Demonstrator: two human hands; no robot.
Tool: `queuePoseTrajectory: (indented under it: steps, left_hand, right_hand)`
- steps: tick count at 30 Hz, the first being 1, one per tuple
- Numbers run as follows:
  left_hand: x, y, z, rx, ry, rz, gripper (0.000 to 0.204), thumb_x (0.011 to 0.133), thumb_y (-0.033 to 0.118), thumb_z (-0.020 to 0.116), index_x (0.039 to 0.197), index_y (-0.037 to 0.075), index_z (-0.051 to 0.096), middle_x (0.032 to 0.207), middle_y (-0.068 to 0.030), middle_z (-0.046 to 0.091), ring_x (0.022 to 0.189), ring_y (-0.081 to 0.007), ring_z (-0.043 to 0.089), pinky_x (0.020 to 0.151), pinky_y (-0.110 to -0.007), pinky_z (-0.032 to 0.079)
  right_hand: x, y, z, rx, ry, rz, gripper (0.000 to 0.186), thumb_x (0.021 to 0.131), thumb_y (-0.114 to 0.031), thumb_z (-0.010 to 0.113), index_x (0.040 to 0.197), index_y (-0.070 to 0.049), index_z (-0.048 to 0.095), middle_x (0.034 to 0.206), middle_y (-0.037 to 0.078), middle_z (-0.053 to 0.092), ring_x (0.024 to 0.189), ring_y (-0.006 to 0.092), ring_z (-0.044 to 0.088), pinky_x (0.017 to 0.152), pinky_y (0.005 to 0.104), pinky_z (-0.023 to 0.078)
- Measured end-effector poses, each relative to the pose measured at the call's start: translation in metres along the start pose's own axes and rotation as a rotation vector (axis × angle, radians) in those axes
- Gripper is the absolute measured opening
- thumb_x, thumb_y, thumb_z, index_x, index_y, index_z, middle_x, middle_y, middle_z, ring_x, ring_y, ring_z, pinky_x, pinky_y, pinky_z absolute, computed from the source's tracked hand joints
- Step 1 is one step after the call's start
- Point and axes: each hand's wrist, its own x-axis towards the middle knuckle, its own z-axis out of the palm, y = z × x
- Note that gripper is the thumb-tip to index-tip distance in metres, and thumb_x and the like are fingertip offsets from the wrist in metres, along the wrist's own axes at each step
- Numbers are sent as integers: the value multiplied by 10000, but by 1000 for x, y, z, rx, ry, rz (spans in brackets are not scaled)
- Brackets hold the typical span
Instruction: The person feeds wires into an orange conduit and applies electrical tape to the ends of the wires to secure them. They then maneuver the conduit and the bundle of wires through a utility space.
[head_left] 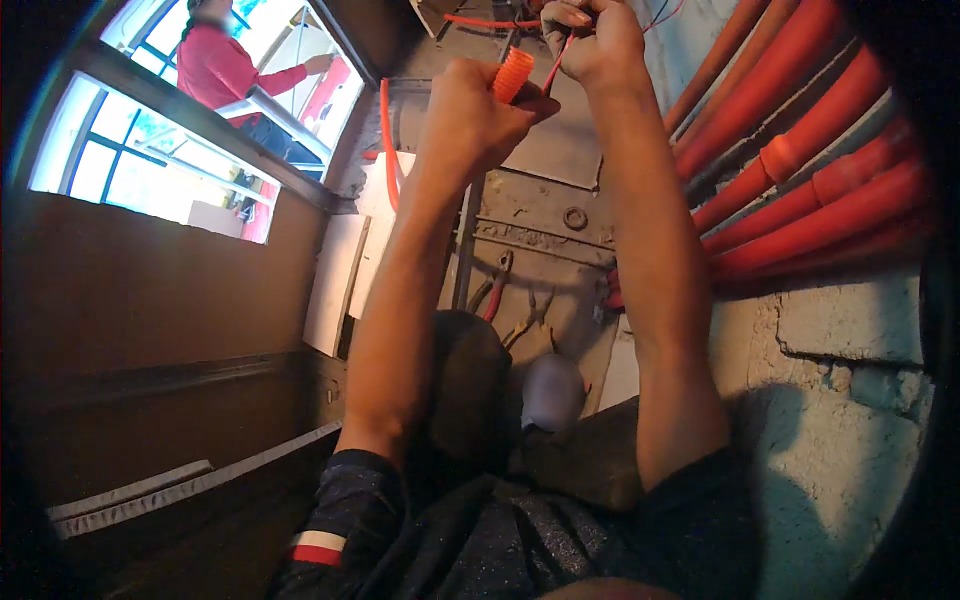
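My left hand (478, 115) is wrapped round a short end of orange corrugated conduit (513, 72), which sticks up out of the fist. A thin red wire (557, 68) runs from beside the conduit up to my right hand (597, 38). The fingers of my right hand are closed on that wire at the top edge, partly cut off by the frame. Both arms are stretched forward. Below them on the floor lie pliers with red handles (495, 290) and a second pair of pliers (530, 318) with its handles spread.
Thick red pipes (790, 165) run along the wall at right, above rough masonry (850, 325). More orange conduit (388, 145) curves at left, near pale boards (338, 280). A small ring (575, 218) lies ahead. Beyond the window frame, a person in pink (215, 60) reaches out.
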Motion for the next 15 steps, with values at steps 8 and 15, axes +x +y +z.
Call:
queuePoseTrajectory:
  steps: [8, 15]
  left_hand:
    - [0, -2, -7, 55, 214, 22, 229, 722, 193, 757, 858, 14, 711, 711, -72, 683, 651, -108, 599, 640, -276, 475]
    - [4, -11, -2, 86, 319, 241, 331, 831, 313, 678, 977, 16, 662, 684, -4, 628, 580, -83, 532, 554, -249, 429]
  right_hand:
    - [-32, 30, 38, -117, 164, 57, 170, 955, -152, 402, 976, -2, 478, 582, 14, 403, 437, 111, 329, 449, 251, 331]
    - [-1, -5, 9, -99, -201, 122, 211, 991, -175, 353, 938, -9, 473, 540, -27, 277, 408, 94, 216, 417, 240, 218]
